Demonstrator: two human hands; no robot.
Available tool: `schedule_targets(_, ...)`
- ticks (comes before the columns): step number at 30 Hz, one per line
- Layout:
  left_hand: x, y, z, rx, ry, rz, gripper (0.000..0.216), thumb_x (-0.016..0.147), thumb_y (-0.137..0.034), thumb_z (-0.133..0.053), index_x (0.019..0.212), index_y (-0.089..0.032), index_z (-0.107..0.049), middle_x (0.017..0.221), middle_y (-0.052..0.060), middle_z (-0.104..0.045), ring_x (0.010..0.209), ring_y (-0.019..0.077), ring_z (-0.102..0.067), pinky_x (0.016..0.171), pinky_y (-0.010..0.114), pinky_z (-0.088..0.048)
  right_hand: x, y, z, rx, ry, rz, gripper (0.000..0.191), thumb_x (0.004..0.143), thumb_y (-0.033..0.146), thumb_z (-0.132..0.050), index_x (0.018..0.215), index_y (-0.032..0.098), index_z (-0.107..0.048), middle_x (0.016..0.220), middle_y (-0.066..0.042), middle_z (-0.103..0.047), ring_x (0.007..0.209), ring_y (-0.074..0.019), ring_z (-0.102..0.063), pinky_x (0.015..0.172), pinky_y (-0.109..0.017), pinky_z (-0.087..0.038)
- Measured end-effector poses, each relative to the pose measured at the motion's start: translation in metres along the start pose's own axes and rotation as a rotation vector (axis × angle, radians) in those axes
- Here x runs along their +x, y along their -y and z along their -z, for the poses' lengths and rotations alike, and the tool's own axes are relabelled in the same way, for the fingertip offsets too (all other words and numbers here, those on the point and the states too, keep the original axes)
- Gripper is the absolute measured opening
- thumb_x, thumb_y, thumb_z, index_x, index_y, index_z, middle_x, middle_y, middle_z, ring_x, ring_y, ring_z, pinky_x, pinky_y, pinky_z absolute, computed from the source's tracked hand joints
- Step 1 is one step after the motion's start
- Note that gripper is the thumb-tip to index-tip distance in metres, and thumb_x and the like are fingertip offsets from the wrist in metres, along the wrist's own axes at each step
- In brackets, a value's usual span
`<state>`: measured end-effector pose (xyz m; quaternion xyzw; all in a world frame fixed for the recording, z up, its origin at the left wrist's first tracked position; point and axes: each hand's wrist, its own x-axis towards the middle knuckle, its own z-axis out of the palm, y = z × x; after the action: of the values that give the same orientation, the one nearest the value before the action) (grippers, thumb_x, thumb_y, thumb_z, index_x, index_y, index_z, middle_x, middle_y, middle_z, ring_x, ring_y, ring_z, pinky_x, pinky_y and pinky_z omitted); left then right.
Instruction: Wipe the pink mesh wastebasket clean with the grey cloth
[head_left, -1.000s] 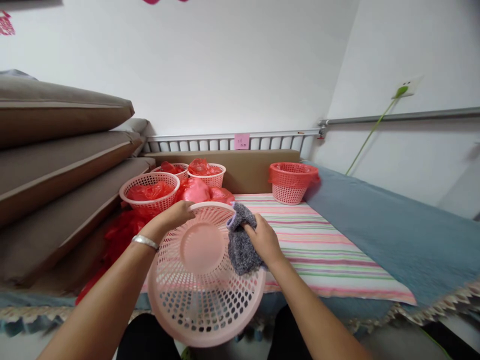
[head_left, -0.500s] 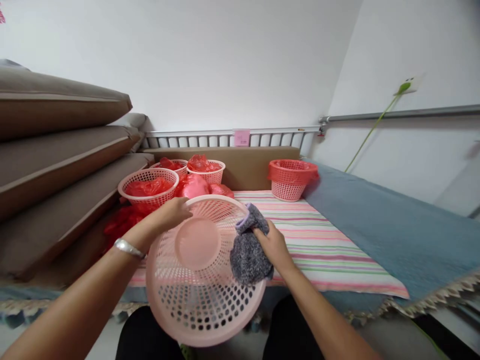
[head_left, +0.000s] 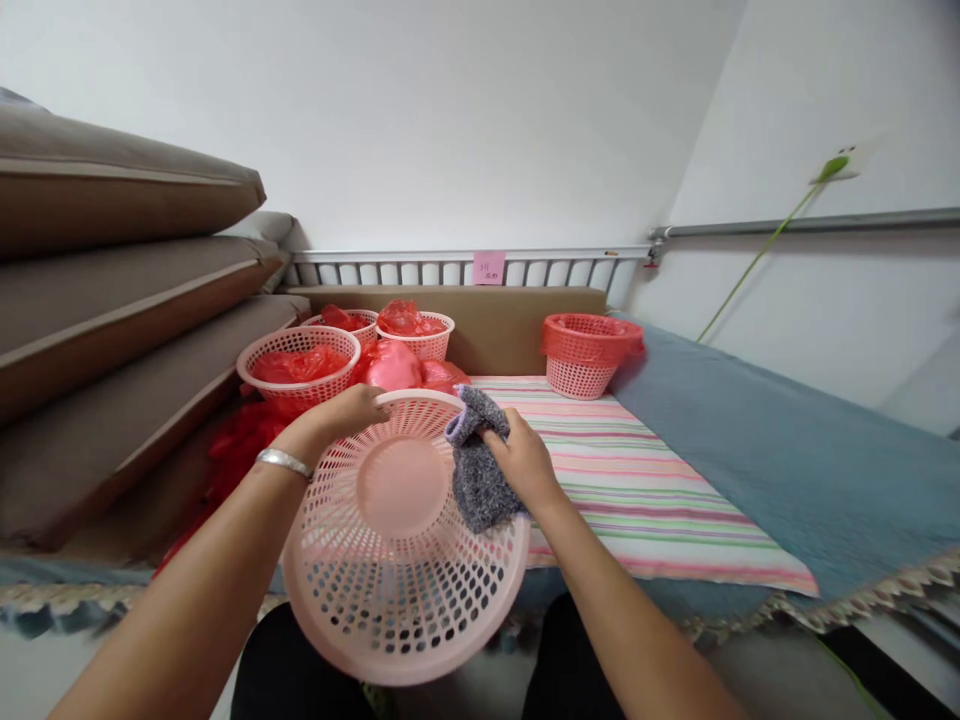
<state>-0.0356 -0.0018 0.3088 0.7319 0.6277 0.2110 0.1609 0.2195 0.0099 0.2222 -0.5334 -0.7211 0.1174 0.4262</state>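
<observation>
The pale pink, round plastic basket (head_left: 397, 500) with a solid disc base and lattice walls is held up over the person's lap, tilted so that its inside faces the camera. The left hand (head_left: 352, 410) is closed on its far rim. The right hand (head_left: 519, 462) grips a bunched grey, nubbly cloth (head_left: 474, 480) and presses it against the inner wall on the right side.

The step looks like wiping the inside. It would go best with the rim held firm, the cloth pushed along the rows of holes where dust lodges, and the basket turned bit by bit. The thin wall probably flexes, so light pressure should do.

Beyond lie a striped woven mat (head_left: 630, 480) and a matte blue blanket (head_left: 757, 450). Three similar lattice baskets with crinkly red plastic bags (head_left: 300, 365) stand at the left, and a darker coral basket (head_left: 589, 355) stands apart. Brown cushions (head_left: 112, 300) are stacked at the far left.
</observation>
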Motion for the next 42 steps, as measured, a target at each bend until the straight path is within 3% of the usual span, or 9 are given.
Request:
schedule_targets(9, -0.032, 0.038, -0.001, -0.196, -0.087, 0.162, 0.027, 0.065, -0.032, -0.059, 0.082, -0.012, -0.067, 0.061, 0.002, -0.066, 0.057, 0.0201, -0.060, 0.052, 0.028, -0.044, -0.061, -0.019, -0.013, 0.208, -0.050, -0.146, 0.026, 0.082, 0.043, -0.048, 0.095, 0.021, -0.051, 0.090, -0.006, -0.065, 0.084, -0.0222, -0.061, 0.070, -0.029, -0.042)
schedule_targets(12, -0.054, 0.041, -0.002, -0.256, -0.111, 0.182, 0.034, 0.069, -0.037, -0.057, 0.090, -0.012, -0.066, 0.067, 0.004, -0.069, 0.062, 0.0224, -0.063, 0.056, 0.030, -0.048, -0.053, -0.005, 0.002, 0.173, -0.044, -0.055, 0.019, 0.082, 0.039, -0.048, 0.089, 0.022, -0.050, 0.085, -0.004, -0.064, 0.080, -0.0213, -0.059, 0.068, -0.028, -0.041)
schedule_targets(15, -0.066, 0.036, -0.005, -0.374, -0.034, 0.188, 0.036, 0.069, -0.036, -0.059, 0.094, -0.011, -0.065, 0.078, 0.006, -0.072, 0.069, 0.0229, -0.066, 0.063, 0.032, -0.050, -0.030, 0.020, 0.026, 0.091, -0.001, 0.140, 0.015, 0.083, 0.035, -0.050, 0.090, 0.022, -0.051, 0.087, -0.003, -0.062, 0.082, -0.0195, -0.057, 0.070, -0.027, -0.040)
schedule_targets(18, -0.060, 0.026, -0.016, -0.262, 0.018, 0.071, 0.032, 0.070, -0.031, -0.058, 0.095, -0.013, -0.067, 0.079, 0.005, -0.073, 0.070, 0.0220, -0.065, 0.065, 0.030, -0.049, -0.013, 0.046, 0.038, -0.057, 0.095, 0.335, 0.013, 0.082, 0.033, -0.053, 0.090, 0.023, -0.053, 0.091, -0.001, -0.061, 0.085, -0.0185, -0.057, 0.070, -0.026, -0.038)
schedule_targets(22, -0.035, 0.015, -0.038, -0.121, -0.062, -0.049, 0.023, 0.073, -0.027, -0.054, 0.086, -0.016, -0.069, 0.075, 0.003, -0.071, 0.074, 0.0223, -0.063, 0.065, 0.028, -0.044, -0.010, 0.058, 0.028, -0.225, 0.129, 0.380, 0.015, 0.083, 0.032, -0.053, 0.095, 0.022, -0.054, 0.093, -0.003, -0.060, 0.084, -0.0185, -0.056, 0.066, -0.026, -0.036)
schedule_targets(27, -0.007, 0.020, -0.046, -0.106, -0.128, -0.018, 0.018, 0.070, -0.024, -0.054, 0.075, -0.016, -0.069, 0.060, 0.000, -0.065, 0.062, 0.0189, -0.058, 0.056, 0.025, -0.039, -0.008, 0.044, 0.018, -0.236, 0.053, 0.305, 0.021, 0.084, 0.037, -0.053, 0.098, 0.023, -0.052, 0.098, -0.003, -0.059, 0.088, -0.0192, -0.056, 0.066, -0.026, -0.037)
schedule_targets(31, -0.002, 0.038, -0.041, -0.125, -0.165, 0.065, 0.015, 0.066, -0.022, -0.055, 0.072, -0.015, -0.068, 0.054, -0.002, -0.061, 0.054, 0.0157, -0.054, 0.050, 0.023, -0.037, -0.012, 0.026, 0.014, -0.187, -0.030, 0.219, 0.024, 0.084, 0.038, -0.052, 0.102, 0.022, -0.051, 0.098, -0.004, -0.059, 0.089, -0.0201, -0.057, 0.069, -0.027, -0.039)
schedule_targets(38, -0.031, 0.074, -0.048, -0.183, -0.275, 0.203, 0.024, 0.068, -0.025, -0.054, 0.081, -0.010, -0.068, 0.058, 0.002, -0.066, 0.056, 0.0199, -0.060, 0.051, 0.027, -0.043, -0.062, -0.032, -0.018, -0.060, -0.088, -0.037, 0.031, 0.087, 0.041, -0.043, 0.106, 0.017, -0.048, 0.097, -0.011, -0.062, 0.090, -0.0248, -0.060, 0.072, -0.032, -0.042)
schedule_targets(42, -0.050, 0.074, -0.050, -0.226, -0.277, 0.162, 0.032, 0.071, -0.031, -0.053, 0.092, -0.010, -0.067, 0.075, 0.007, -0.073, 0.071, 0.0246, -0.066, 0.061, 0.030, -0.049, -0.065, -0.035, -0.011, -0.034, -0.089, 0.001, 0.027, 0.085, 0.039, -0.044, 0.102, 0.019, -0.050, 0.094, -0.009, -0.063, 0.086, -0.0232, -0.060, 0.069, -0.031, -0.042)
